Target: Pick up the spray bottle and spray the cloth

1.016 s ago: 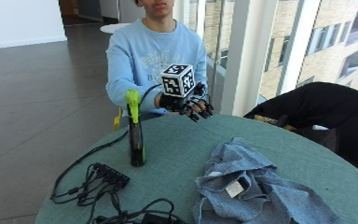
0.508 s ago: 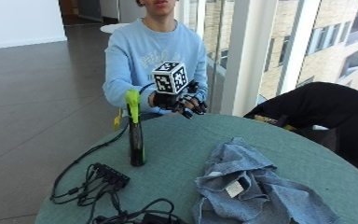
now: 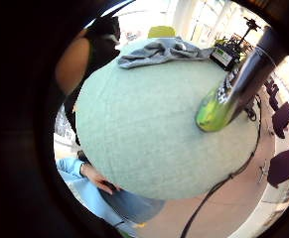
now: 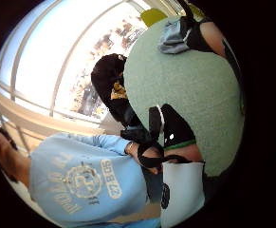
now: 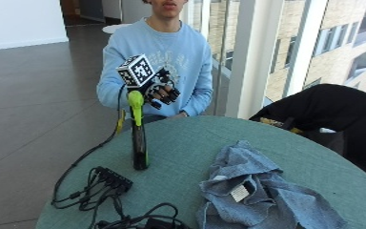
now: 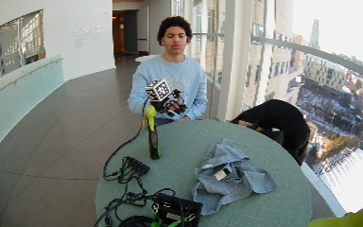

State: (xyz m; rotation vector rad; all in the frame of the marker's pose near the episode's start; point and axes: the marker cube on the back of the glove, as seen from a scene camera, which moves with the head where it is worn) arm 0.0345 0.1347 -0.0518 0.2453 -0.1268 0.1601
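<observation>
Since half a second ago the gloved right hand [image 5: 162,91] has shifted closer to the spray bottle's [image 5: 138,131] green head — fingers loosely curled, grasping nothing. The bottle — slim, dark, lime trigger top — stands upright near the bench's [image 5: 183,143] edge, the crumpled blue cloth [image 5: 259,193] at its 4 o'clock.

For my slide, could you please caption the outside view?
Gloved right hand hovers by the upright spray bottle; crumpled cloth lies nearby.
</observation>
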